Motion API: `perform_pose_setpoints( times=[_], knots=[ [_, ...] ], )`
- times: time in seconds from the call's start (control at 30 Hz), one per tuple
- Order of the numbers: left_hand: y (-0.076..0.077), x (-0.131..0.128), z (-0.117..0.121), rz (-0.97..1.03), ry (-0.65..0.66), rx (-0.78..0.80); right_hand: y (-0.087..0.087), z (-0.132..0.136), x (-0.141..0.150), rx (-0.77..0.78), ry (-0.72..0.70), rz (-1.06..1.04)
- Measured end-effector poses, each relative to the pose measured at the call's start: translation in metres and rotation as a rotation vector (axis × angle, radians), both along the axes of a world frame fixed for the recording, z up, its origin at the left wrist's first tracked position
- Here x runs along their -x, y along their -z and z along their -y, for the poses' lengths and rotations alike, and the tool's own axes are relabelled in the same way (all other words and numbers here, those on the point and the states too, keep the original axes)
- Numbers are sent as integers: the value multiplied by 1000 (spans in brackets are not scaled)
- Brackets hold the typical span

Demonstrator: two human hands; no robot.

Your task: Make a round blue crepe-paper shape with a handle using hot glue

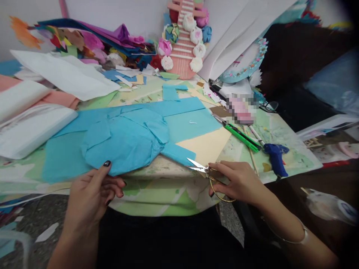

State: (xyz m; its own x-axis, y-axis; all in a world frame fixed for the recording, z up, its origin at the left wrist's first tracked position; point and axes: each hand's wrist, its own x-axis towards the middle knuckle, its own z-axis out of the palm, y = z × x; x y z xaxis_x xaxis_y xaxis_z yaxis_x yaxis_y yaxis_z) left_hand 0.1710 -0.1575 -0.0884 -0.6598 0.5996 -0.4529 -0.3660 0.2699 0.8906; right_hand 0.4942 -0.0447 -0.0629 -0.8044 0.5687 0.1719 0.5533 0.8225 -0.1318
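Note:
Before me lies a rounded flat shape covered in blue crepe paper (126, 144), its edges folded and creased. My left hand (94, 188) is at its near edge, thumb on top and the other fingers curled below, so the edge sits between them. My right hand (238, 181) has fingers through the gold handles of a pair of scissors (206, 170). The blades are parted and point left, near a blue paper strip (179, 152) that sticks out from the shape. More blue paper sheets (193, 125) lie under and behind it.
Right of the papers are a green utility knife (242, 137), a blue glue gun (276, 160), a stick and a blurred pink object (241, 108). White paper rolls (33, 129) lie left. A flower-decorated pink guitar shape (183, 48) and colourful scraps (92, 45) are at the back.

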Motion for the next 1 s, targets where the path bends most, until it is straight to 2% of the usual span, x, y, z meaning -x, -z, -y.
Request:
perform_pose_setpoints(
  times=[0.27,0.5,0.73,1.0],
  knots=[
    [-3,-3,-2,11,3,-6,-1,5,7,44,-6,1],
    [-3,-1,-1,35,22,-7,4,0,12,-91,-63,-11],
    [3,3,-1,37,20,-50,10,1,10,-144,-85,-46],
    [3,1,-1,22,27,-64,4,3,18,-12,-32,-79]
  ],
)
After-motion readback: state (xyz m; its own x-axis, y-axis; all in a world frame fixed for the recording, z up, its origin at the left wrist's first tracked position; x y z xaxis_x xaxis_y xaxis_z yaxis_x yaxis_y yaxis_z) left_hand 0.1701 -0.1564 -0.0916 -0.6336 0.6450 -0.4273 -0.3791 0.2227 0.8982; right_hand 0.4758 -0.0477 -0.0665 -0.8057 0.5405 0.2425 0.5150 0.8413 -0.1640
